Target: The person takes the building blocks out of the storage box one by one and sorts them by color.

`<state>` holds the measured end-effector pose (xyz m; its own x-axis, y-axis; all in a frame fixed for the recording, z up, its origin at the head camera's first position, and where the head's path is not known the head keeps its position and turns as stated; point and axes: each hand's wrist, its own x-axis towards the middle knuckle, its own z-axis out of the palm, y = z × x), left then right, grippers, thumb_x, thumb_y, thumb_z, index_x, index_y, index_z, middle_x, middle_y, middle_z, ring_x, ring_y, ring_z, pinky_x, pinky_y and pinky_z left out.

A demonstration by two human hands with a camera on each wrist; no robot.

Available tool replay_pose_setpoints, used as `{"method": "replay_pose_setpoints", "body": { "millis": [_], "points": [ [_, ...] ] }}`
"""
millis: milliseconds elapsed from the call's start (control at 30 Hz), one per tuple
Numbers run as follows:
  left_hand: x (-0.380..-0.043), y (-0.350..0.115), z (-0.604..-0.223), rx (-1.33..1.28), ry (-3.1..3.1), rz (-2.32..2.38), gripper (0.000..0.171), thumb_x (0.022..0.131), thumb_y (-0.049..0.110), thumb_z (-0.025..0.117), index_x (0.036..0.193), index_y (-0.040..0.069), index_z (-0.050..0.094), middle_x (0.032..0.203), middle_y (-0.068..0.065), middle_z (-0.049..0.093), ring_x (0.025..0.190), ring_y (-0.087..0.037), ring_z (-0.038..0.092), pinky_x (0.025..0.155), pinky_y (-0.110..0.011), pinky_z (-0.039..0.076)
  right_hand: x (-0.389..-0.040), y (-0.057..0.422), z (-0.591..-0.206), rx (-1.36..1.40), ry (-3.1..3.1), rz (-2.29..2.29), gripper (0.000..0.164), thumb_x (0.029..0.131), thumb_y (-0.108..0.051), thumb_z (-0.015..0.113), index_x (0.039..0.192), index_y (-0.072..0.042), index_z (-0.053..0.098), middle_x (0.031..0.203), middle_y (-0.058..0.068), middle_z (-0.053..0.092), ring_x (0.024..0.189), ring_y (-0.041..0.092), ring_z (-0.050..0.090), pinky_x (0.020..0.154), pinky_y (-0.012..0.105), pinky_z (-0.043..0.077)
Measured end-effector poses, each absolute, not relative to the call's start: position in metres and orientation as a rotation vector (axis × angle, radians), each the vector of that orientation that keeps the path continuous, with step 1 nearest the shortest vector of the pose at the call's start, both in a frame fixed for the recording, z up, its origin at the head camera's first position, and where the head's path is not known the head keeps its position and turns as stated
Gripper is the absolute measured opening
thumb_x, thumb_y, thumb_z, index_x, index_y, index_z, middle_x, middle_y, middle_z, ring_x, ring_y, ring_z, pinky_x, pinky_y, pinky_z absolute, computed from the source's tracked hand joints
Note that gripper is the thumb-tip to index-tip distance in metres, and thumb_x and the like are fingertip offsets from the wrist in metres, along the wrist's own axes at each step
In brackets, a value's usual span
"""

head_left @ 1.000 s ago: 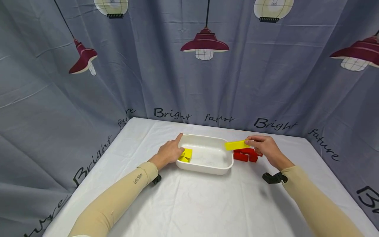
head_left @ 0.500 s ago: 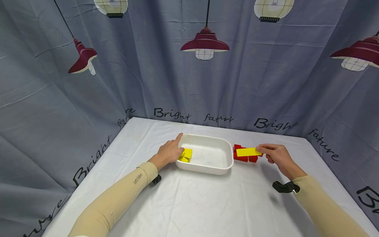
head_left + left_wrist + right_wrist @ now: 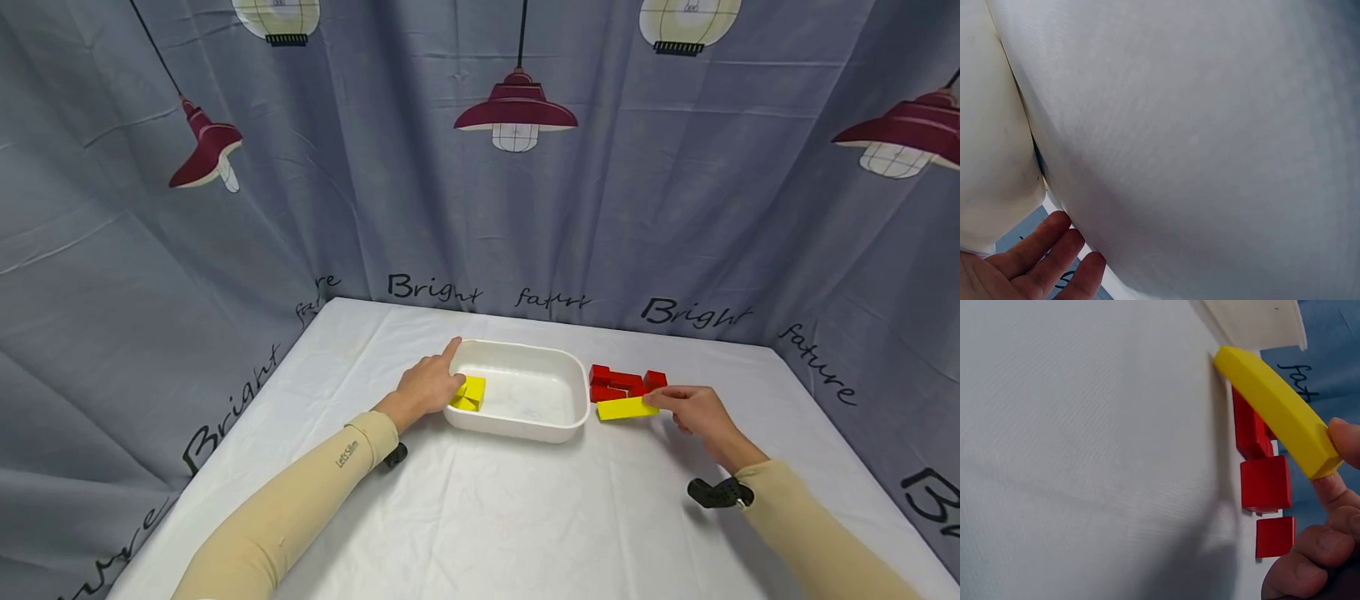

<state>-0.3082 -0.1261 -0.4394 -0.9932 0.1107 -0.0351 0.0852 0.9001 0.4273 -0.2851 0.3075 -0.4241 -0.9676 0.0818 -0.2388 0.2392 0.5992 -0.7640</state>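
Observation:
My right hand point(image 3: 693, 414) pinches the right end of a long yellow block point(image 3: 628, 408) between thumb and fingers. In the right wrist view the yellow block point(image 3: 1275, 409) slants upward, its far end close over the cloth and its shadow beside it. Behind it lie several red blocks point(image 3: 625, 380), partly covered by the yellow one in the head view. My left hand point(image 3: 427, 385) holds the left wall of a white tub point(image 3: 517, 429), thumb over the rim and fingers outside. Inside the tub, by that thumb, are yellow blocks point(image 3: 472, 390), partly hidden.
A white cloth point(image 3: 510, 517) covers the table, which ends at a grey-blue curtain point(image 3: 420, 192) printed with lamps and lettering. Beside the tub's right wall sit the red blocks. Dark wrist cameras point(image 3: 718, 492) are strapped under both forearms.
My right hand has carried the yellow block from over the tub's right rim, rightward and then toward me, down in front of the red blocks. The left hand and tub have stayed put.

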Motion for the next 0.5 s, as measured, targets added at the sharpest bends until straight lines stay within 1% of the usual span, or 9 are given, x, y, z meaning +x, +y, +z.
{"method": "replay_pose_setpoints", "body": {
  "millis": [67,100,200,233,267,300,400,500],
  "points": [
    [-0.309,-0.126,-0.44,0.166,3.012,0.672,0.073,0.098,0.037,0.048,0.163,0.027,0.015,0.144,-0.015,0.056,0.129,-0.032,0.056,0.099,-0.054,0.048,-0.284,0.307,-0.426,0.277,2.66,-1.256,0.07,0.091,-0.049,0.07,0.138,0.002,0.058,0.079,0.006,0.049,0.069,0.023,0.045,0.065,0.035,0.038],
    [-0.309,-0.126,-0.44,0.17,3.014,0.672,0.073,0.098,0.038,0.048,0.163,0.028,0.015,0.144,-0.015,0.056,0.128,-0.032,0.056,0.099,-0.054,0.049,-0.284,0.307,-0.427,0.276,2.668,-1.229,0.072,0.09,-0.05,0.069,0.138,0.003,0.057,0.084,0.009,0.053,0.075,0.025,0.047,0.067,0.035,0.038],
    [-0.309,-0.127,-0.441,0.179,3.017,0.674,0.073,0.098,0.038,0.048,0.163,0.028,0.016,0.143,-0.014,0.057,0.127,-0.032,0.057,0.097,-0.054,0.049,-0.283,0.308,-0.429,0.263,2.68,-1.142,0.077,0.089,-0.054,0.069,0.137,0.005,0.057,0.109,0.019,0.057,0.096,0.031,0.048,0.076,0.037,0.041],
    [-0.309,-0.127,-0.441,0.178,3.018,0.673,0.073,0.098,0.038,0.047,0.162,0.028,0.016,0.142,-0.014,0.058,0.127,-0.031,0.057,0.097,-0.054,0.049,-0.282,0.308,-0.43,0.25,2.684,-1.113,0.078,0.089,-0.055,0.068,0.136,0.006,0.057,0.117,0.022,0.056,0.101,0.032,0.046,0.078,0.038,0.041],
    [-0.309,-0.127,-0.441,0.177,3.017,0.671,0.073,0.098,0.038,0.047,0.162,0.029,0.016,0.142,-0.014,0.058,0.127,-0.031,0.057,0.096,-0.054,0.049,-0.282,0.308,-0.431,0.237,2.688,-1.085,0.076,0.09,-0.055,0.068,0.135,0.006,0.059,0.121,0.023,0.056,0.104,0.033,0.046,0.079,0.038,0.042],
    [-0.309,-0.127,-0.441,0.176,3.016,0.67,0.073,0.098,0.038,0.047,0.163,0.029,0.016,0.142,-0.014,0.057,0.127,-0.031,0.057,0.097,-0.054,0.049,-0.282,0.308,-0.431,0.222,2.691,-1.058,0.074,0.09,-0.054,0.067,0.133,0.006,0.06,0.122,0.023,0.057,0.105,0.033,0.045,0.079,0.038,0.042],
    [-0.309,-0.127,-0.441,0.173,3.014,0.669,0.073,0.098,0.039,0.047,0.163,0.028,0.015,0.143,-0.015,0.057,0.129,-0.032,0.056,0.098,-0.054,0.048,-0.281,0.307,-0.433,0.172,2.711,-0.982,0.063,0.092,-0.049,0.067,0.125,0.005,0.066,0.11,0.019,0.061,0.098,0.03,0.048,0.075,0.036,0.042],
    [-0.309,-0.128,-0.441,0.168,3.009,0.673,0.074,0.098,0.039,0.048,0.163,0.028,0.014,0.145,-0.015,0.056,0.13,-0.033,0.055,0.099,-0.054,0.048,-0.281,0.305,-0.435,0.126,2.742,-0.924,0.056,0.093,-0.044,0.067,0.12,0.005,0.068,0.098,0.014,0.06,0.091,0.027,0.049,0.07,0.033,0.042]
  ]
}}
